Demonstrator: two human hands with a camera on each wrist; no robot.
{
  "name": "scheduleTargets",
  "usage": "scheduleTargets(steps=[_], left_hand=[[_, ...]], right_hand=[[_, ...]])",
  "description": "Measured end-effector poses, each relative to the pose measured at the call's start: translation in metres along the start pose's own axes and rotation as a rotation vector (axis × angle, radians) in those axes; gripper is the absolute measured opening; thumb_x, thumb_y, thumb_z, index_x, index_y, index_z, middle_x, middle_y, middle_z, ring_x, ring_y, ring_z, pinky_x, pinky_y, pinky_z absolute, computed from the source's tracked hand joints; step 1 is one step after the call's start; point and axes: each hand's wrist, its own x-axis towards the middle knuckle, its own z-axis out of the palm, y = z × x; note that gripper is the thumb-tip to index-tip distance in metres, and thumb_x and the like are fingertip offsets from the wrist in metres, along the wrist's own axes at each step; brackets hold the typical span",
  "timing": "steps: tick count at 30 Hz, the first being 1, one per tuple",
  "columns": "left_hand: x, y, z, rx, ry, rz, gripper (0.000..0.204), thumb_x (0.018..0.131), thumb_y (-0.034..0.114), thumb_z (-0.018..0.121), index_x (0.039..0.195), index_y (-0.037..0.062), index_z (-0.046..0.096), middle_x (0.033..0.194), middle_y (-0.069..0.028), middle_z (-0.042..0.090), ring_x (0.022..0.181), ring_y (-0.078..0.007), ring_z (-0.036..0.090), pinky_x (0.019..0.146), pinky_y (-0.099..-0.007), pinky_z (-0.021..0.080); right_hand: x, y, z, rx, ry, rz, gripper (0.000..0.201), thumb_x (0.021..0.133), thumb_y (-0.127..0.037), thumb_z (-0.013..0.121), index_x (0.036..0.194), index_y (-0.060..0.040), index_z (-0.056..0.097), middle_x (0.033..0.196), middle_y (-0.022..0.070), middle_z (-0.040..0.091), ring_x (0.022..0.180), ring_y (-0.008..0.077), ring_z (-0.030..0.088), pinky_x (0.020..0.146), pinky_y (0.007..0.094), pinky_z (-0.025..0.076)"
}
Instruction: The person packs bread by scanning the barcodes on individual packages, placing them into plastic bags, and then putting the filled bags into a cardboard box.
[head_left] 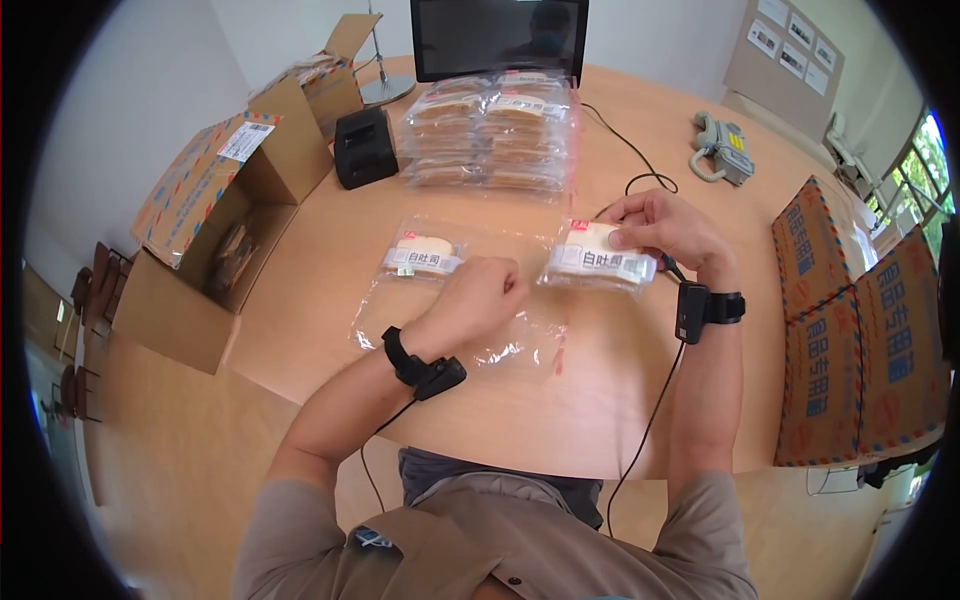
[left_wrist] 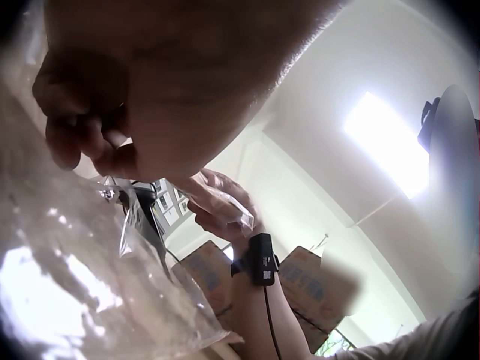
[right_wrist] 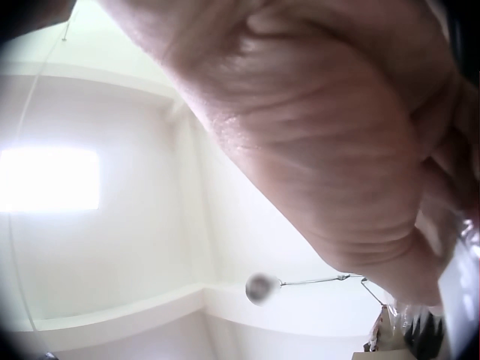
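Observation:
My right hand grips a packaged slice of white bread by its right side, thumb across the front of the wrapper. The packet is held up to the right of a large clear plastic bag lying on the table. My left hand is over this bag with its fingers curled, pinching the film; in the left wrist view the bag spreads out just below the fingertips. Another bread packet lies at the bag's far left part. In the right wrist view, the palm hides most of the packet.
A stack of bagged bread packets stands at the back before a monitor. An open cardboard box is on the left, with a black device near it. Printed cartons stand at right, a telephone behind.

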Motion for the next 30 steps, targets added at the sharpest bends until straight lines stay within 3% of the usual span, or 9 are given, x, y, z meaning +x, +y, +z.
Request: scheduleTargets(steps=[3,8,11,16,19,22,24,27,30], left_hand=[[0.004,0.000,-0.012,-0.011,0.134,-0.016,0.020,0.093,0.015,0.068,0.087,-0.0044,0.069,0.078,-0.0215,0.070,0.068,-0.0403,0.066,0.066,-0.0440,0.052],[0.003,0.011,-0.011,-0.043,0.151,0.154,0.019,0.093,0.015,0.068,0.087,-0.0027,0.069,0.078,-0.0210,0.069,0.069,-0.0395,0.067,0.067,-0.0456,0.053],[0.002,0.009,-0.003,0.013,0.160,0.212,0.019,0.093,0.016,0.068,0.086,-0.0015,0.068,0.079,-0.0203,0.069,0.071,-0.0398,0.068,0.067,-0.0472,0.053],[-0.001,0.008,-0.002,-0.006,0.174,0.270,0.019,0.094,0.016,0.068,0.085,-0.0006,0.066,0.078,-0.0195,0.069,0.073,-0.0410,0.069,0.067,-0.0490,0.053],[-0.002,0.006,-0.002,-0.011,0.158,0.268,0.018,0.094,0.016,0.068,0.086,0.0002,0.066,0.079,-0.0188,0.068,0.074,-0.0407,0.069,0.069,-0.0488,0.053],[-0.002,0.005,0.000,-0.013,0.173,0.274,0.018,0.095,0.017,0.068,0.087,0.0007,0.066,0.082,-0.0185,0.068,0.076,-0.0407,0.069,0.070,-0.0485,0.053],[-0.002,0.004,0.003,-0.019,0.175,0.256,0.019,0.096,0.017,0.067,0.087,0.0003,0.066,0.085,-0.0184,0.069,0.078,-0.0411,0.068,0.071,-0.0483,0.053],[-0.002,0.006,0.004,-0.008,0.184,0.237,0.019,0.097,0.017,0.065,0.089,-0.0001,0.065,0.087,-0.0190,0.069,0.079,-0.0419,0.068,0.072,-0.0490,0.053],[0.000,0.006,0.006,-0.012,0.199,0.241,0.016,0.098,0.015,0.064,0.092,-0.0006,0.065,0.089,-0.0196,0.069,0.081,-0.0422,0.068,0.074,-0.0495,0.053]], right_hand=[[0.001,0.000,0.007,0.024,-0.040,0.082,0.031,0.090,-0.014,0.085,0.116,0.0009,0.078,0.083,-0.0001,0.075,0.062,0.0041,0.064,0.052,0.0217,0.047],[0.039,0.024,0.036,0.036,-0.095,0.078,0.031,0.094,-0.016,0.084,0.118,0.0030,0.080,0.082,0.0014,0.075,0.057,0.0046,0.058,0.047,0.0228,0.041],[0.052,0.030,0.054,0.198,-0.173,0.004,0.040,0.097,-0.012,0.081,0.133,0.0051,0.074,0.095,0.0051,0.079,0.074,0.0088,0.069,0.067,0.0221,0.056],[0.058,0.034,0.063,0.231,-0.200,-0.036,0.057,0.094,-0.007,0.082,0.146,0.0061,0.064,0.108,0.0098,0.079,0.091,0.0158,0.075,0.087,0.0285,0.063],[0.059,0.034,0.065,0.161,0.020,-0.057,0.047,0.093,-0.003,0.080,0.138,0.0066,0.068,0.111,0.0086,0.078,0.103,0.0158,0.075,0.095,0.0313,0.062],[0.061,0.034,0.066,0.087,0.136,-0.104,0.035,0.092,-0.005,0.079,0.126,0.0052,0.072,0.099,0.0108,0.077,0.095,0.0167,0.075,0.082,0.0302,0.063],[0.053,0.014,0.070,-0.252,0.082,0.124,0.036,0.088,-0.016,0.085,0.116,0.0030,0.074,0.098,0.0141,0.079,0.096,0.0209,0.077,0.080,0.0348,0.062],[0.041,0.001,0.093,-0.618,0.033,-0.012,0.032,0.084,-0.021,0.083,0.105,0.0014,0.075,0.082,0.0111,0.077,0.086,0.0243,0.077,0.078,0.0379,0.060],[0.056,0.030,0.123,-0.832,0.102,-0.080,0.038,0.079,-0.025,0.084,0.108,-0.0009,0.075,0.090,0.0163,0.079,0.088,0.0313,0.077,0.081,0.0430,0.060]])
